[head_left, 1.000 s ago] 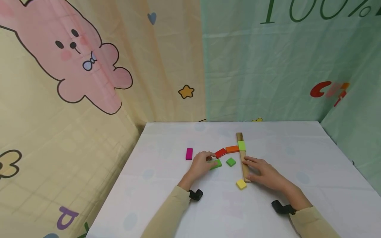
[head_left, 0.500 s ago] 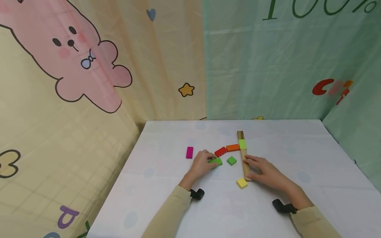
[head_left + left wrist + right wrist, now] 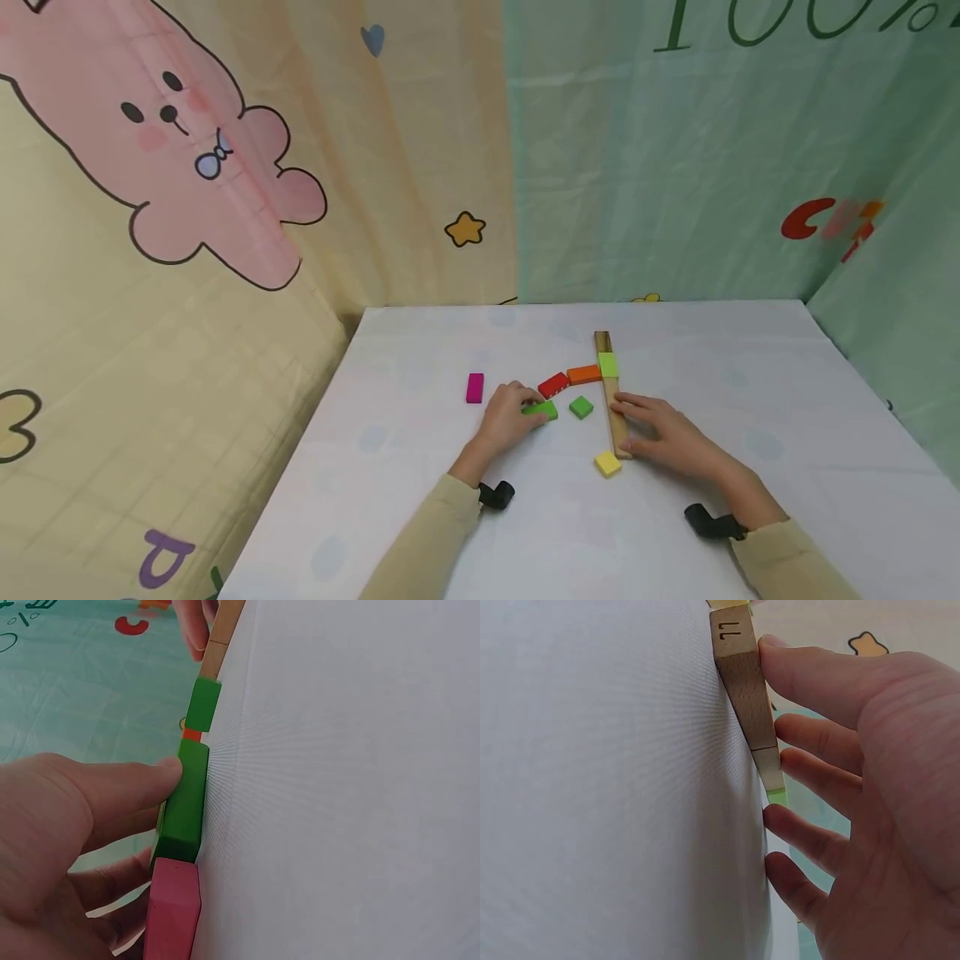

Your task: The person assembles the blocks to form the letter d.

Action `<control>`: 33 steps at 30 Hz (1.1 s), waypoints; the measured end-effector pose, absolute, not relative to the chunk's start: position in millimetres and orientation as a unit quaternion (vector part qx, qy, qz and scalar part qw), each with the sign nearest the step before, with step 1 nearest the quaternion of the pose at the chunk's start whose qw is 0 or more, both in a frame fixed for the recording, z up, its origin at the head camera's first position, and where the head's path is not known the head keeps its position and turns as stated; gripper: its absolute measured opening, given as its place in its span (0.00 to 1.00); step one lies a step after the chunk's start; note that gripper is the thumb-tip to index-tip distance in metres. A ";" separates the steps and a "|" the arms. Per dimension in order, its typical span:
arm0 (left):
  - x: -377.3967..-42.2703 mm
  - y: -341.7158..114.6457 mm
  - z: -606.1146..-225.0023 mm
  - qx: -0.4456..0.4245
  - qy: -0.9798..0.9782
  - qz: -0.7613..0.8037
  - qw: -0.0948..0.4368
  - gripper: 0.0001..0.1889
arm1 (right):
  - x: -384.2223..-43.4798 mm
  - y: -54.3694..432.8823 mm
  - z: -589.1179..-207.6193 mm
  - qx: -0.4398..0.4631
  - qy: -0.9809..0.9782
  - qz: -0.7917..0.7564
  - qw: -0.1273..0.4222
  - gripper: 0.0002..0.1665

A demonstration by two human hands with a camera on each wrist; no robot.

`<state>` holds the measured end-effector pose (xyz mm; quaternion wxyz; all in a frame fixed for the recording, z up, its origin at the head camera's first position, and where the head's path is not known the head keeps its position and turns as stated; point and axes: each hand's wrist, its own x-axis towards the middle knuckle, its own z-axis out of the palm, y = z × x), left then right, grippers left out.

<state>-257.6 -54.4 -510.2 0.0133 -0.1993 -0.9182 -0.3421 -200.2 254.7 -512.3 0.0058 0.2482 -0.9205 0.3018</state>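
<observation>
My left hand [image 3: 504,423] pinches an oblong green block [image 3: 542,410] low on the white cloth, thumb along its near side in the left wrist view. Past its far corner lie a red block [image 3: 553,385] with white marks and an orange block [image 3: 584,375], end to end. The orange one reaches a row of plain wooden blocks [image 3: 615,417] with a light green block [image 3: 608,365] in it. Fingers spread and nearly straight, my right hand [image 3: 900,742] touches the row's right side with its fingertips. The nearest wooden block [image 3: 742,667] has dark marks stamped on its end.
A small green block [image 3: 581,407] lies between the hands, and a yellow block [image 3: 607,464] sits by the row's near end. Left of my left hand is a magenta block [image 3: 475,388]. Printed curtains [image 3: 420,167] stand behind the table [image 3: 420,350].
My left hand has shifted slightly, its thumb now lower along the green block, which has turned a little. The right hand and the other blocks stay in place.
</observation>
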 end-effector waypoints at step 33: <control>-250.3 -56.7 -507.4 -0.207 -0.904 -0.374 -0.008 0.10 | -199.0 252.5 -515.6 0.239 -0.923 0.302 0.003 0.41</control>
